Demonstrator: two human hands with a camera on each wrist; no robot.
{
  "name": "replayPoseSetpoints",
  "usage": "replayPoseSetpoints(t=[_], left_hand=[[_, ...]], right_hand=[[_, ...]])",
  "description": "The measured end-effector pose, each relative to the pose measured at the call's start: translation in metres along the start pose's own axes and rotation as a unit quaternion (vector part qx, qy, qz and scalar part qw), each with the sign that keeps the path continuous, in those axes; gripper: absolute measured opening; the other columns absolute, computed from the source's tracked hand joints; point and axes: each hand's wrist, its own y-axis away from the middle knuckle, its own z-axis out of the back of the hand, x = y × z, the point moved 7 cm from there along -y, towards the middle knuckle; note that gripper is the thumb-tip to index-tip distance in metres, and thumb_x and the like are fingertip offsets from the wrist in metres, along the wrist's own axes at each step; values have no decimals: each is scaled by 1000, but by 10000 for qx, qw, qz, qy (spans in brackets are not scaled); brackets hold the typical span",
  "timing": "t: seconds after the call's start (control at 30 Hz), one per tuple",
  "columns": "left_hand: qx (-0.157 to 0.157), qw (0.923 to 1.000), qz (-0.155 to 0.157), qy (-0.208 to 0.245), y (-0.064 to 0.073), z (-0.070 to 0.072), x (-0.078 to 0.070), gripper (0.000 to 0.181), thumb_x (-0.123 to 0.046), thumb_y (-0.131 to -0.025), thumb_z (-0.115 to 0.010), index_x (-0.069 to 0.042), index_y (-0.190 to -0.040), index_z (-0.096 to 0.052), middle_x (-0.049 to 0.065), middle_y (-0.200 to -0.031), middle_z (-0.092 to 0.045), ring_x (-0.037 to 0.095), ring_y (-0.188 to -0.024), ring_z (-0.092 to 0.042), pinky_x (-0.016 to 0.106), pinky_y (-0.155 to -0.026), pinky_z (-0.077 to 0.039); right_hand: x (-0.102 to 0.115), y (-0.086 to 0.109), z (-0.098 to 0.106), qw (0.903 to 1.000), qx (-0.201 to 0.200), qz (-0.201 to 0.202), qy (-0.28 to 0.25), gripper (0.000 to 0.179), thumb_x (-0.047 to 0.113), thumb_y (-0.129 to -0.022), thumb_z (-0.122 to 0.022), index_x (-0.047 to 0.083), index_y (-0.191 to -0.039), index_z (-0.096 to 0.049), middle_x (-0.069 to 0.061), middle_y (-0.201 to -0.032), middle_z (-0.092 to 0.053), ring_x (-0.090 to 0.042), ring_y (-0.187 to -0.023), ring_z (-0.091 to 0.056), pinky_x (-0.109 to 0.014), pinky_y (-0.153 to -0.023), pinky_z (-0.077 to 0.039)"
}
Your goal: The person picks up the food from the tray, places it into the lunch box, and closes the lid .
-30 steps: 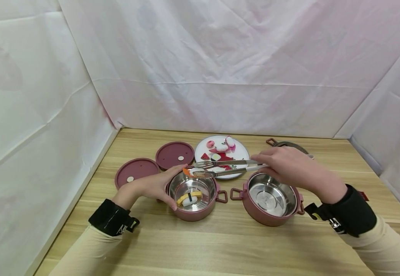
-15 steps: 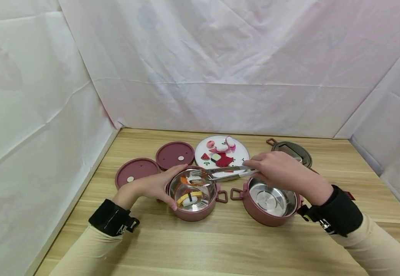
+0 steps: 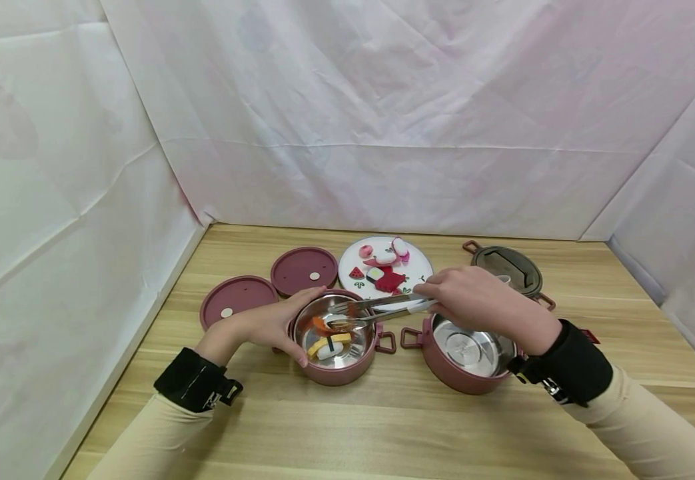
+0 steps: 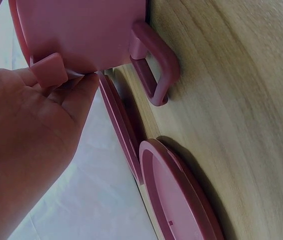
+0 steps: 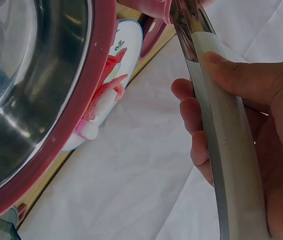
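Note:
In the head view my left hand (image 3: 266,327) holds the left pink pot (image 3: 336,376), thumb and fingers spread round its side. The left wrist view shows fingers against the pot wall by a handle. My right hand (image 3: 482,300) grips metal tongs with pale handles (image 5: 234,140), thumb on one side and fingers curled on the other. The tong tips reach down into the left pot at an orange-and-white toy sushi (image 3: 321,326). Beside it in the pot lies a toy egg sushi (image 3: 330,348) with yellow top and dark band.
A second pink pot (image 3: 456,379) stands to the right, below my right forearm. Behind are a white plate (image 3: 422,267) with several toy foods, two dark pink lids (image 3: 239,300) at left, and a handled dark oval lid (image 3: 506,263) at back right.
My right hand has moved left and slightly down, lowering the tongs and the orange sushi from above the rim into the left pot. The left hand has stayed on the pot.

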Motion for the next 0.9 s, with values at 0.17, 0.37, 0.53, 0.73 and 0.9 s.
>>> replayPoseSetpoints(t=[0.17,0.37,0.53,0.73,0.9], left_hand=[[-13,10000,48,-86,0,-1,1,123,-40,-64,-87,-18,-154,-6,14,-159,-10,31,-141,-16,61,-112,-27],[-23,9999,78,-122,-1,0,1,125,-40,-63,-87,-15,-154,-6,14,-159,-10,31,-141,-16,61,-112,-27],[-28,9999,59,-141,-1,0,1,124,-40,-63,-87,-15,-154,-6,14,-159,-9,32,-141,-15,61,-112,-27],[-15,10000,7,-31,0,-1,0,123,-39,-64,-87,-17,-154,-7,14,-158,-11,32,-140,-17,62,-111,-28],[-1,10000,-5,-66,0,0,-1,123,-39,-64,-87,-20,-154,-6,14,-158,-11,32,-141,-17,62,-111,-27]], right_hand=[[2,-2,-3,10000,74,42,41,32,20,-83,-73,11,-113,-70,-7,-97,-74,-21,-80,-67,-39,-63,-60],[4,-3,-3,9999,63,107,16,32,20,-83,-73,10,-113,-70,-6,-94,-73,-19,-78,-65,-38,-65,-60],[4,-2,-3,9998,92,57,-165,31,19,-85,-71,9,-114,-69,-5,-93,-73,-17,-76,-63,-37,-64,-58],[-1,0,-1,9991,113,-67,-413,34,19,-84,-73,8,-116,-68,-6,-94,-72,-14,-74,-61,-36,-63,-58],[-4,3,3,9988,94,-53,-484,37,19,-84,-72,7,-119,-67,-4,-96,-71,-10,-71,-60,-34,-62,-57]])
